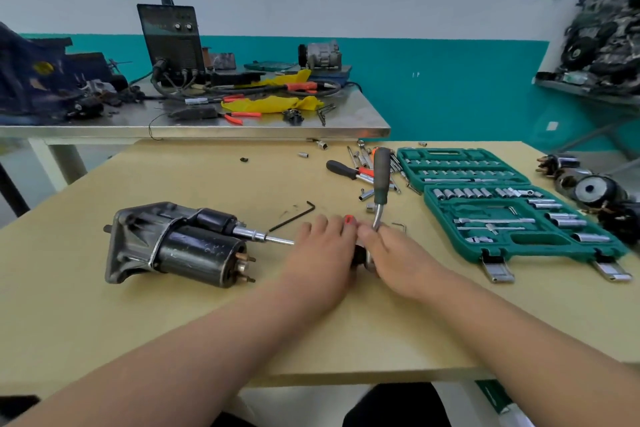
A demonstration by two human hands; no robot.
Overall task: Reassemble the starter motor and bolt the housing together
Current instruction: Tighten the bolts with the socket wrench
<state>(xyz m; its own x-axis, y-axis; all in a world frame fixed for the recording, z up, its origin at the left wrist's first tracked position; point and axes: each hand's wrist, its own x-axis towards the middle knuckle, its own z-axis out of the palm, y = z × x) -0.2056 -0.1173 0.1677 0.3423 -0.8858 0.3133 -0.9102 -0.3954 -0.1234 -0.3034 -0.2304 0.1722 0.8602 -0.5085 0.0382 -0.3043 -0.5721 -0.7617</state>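
The black starter motor (176,246) lies on its side at the left of the wooden table (138,322). A chrome socket extension (266,237) sticks out of it toward my hands. My left hand (322,253) lies over a black tool with a red end (349,218), fingers wrapped round it; most of it is hidden. My right hand (398,256) grips the lower shaft of a ratchet wrench (381,180), whose grey handle stands upright. The ratchet's head is hidden between my two hands, which touch.
An open green socket set case (502,204) lies to the right. Loose sockets and drivers (367,170) are scattered behind my hands, and a black hex key (294,217) lies near the motor. More motor parts (588,191) sit at the right edge. A steel bench (207,126) stands behind.
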